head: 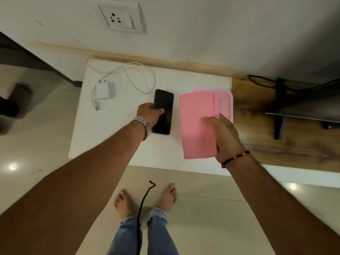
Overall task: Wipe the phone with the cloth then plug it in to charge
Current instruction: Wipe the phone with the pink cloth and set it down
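Phone, dark-screened and flat on the table, sits pinched in the left hand, while the right hand grips the folded pink cloth.

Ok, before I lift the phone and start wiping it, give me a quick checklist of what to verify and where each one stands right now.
1. Left hand on the phone: ok, thumb on the screen, fingers at its left edge.
2. Phone lifted off the white table: not ok, it looks still flat.
3. Right hand gripping the pink cloth: ok, thumb on top at its right side.
4. Screen dark, face up: ok.
5. Charger and cable within reach: ok, left of the phone.
6. Charger in the wall socket: not ok, unplugged.
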